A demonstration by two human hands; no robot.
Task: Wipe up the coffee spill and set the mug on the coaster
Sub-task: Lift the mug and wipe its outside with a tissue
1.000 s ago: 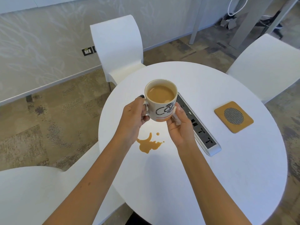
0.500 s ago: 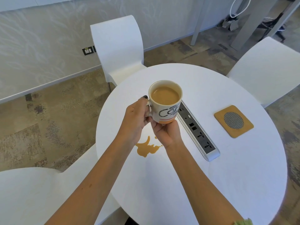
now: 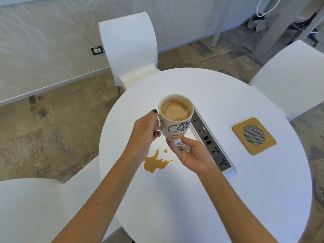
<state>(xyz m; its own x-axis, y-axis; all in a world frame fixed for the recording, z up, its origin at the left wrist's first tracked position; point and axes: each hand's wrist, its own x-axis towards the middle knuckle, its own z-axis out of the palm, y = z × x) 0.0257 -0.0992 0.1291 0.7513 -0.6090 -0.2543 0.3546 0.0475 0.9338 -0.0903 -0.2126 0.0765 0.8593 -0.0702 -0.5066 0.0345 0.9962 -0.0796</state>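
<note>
- The mug (image 3: 175, 118), full of coffee, is lifted above the tabletop (image 3: 201, 190).
- The left hand (image 3: 144, 135) grips its handle.
- The right hand (image 3: 189, 153) pinches a white cloth (image 3: 182, 146) against its base.
- The coffee spill (image 3: 155, 162) lies below; the coaster (image 3: 254, 135) sits well apart, beyond the power strip (image 3: 212, 146).

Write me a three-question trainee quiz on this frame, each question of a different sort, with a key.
1. True or false: the mug stands on the coaster.
2. What does the right hand press under the mug? A) tissue B) spoon C) lid
3. Fill in: the spill lies on the ____, below the left hand.

Key: 1 false, it is held up; 2 A; 3 table.
</note>
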